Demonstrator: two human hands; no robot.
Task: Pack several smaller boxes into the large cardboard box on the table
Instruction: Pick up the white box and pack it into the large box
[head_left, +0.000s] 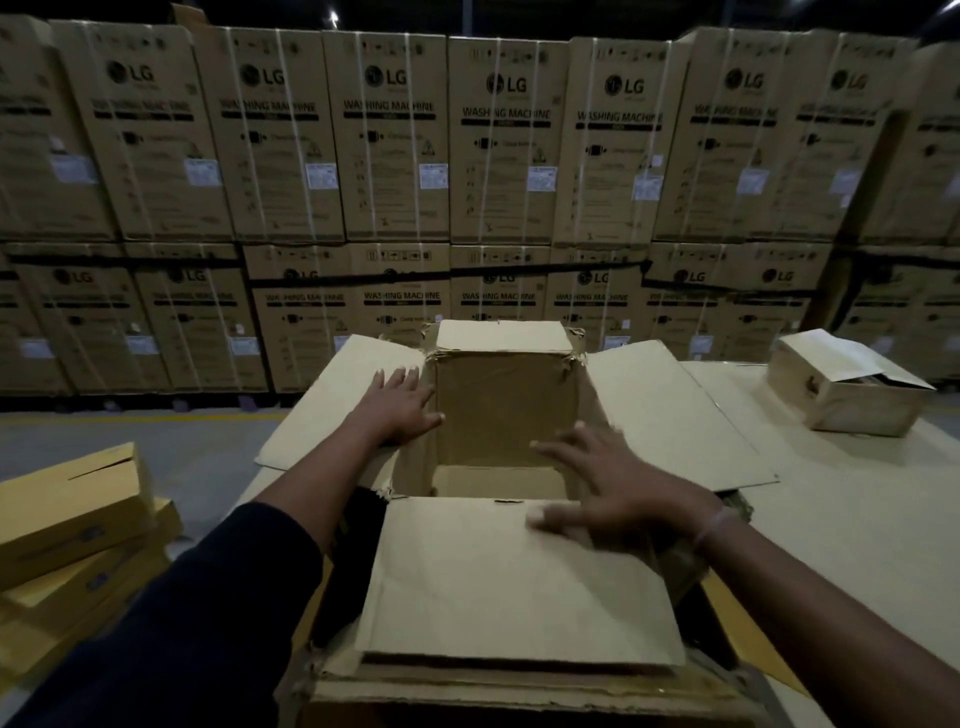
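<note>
The large cardboard box (506, 415) stands open at the centre of the table (857, 519), directly in front of the person. It is plain brown corrugated board, rectangular, with torn, frayed edges at the upper corners. Four flaps are folded outward: the far flap (504, 336), the left flap (332, 400), the right flap (670, 410) and the near flap (519, 577), which is creased and lies almost flat toward the camera. The interior is deep, and only bare board is visible on its floor. The left hand (400, 405) rests flat on the left flap at the box's left rim, fingers straight and slightly spread. The right hand (618, 493) is over the near right corner of the opening, fingers extended and spread; it is blurred, so contact cannot be confirmed. Two flat yellow-brown cartons (72, 530) lie stacked at the lower left. One small cardboard box (847, 389), its lid flap partly raised, sits on the table at the far right. Behind, two tiers of strapped washing machine cartons (389, 135) form a wall.
</note>
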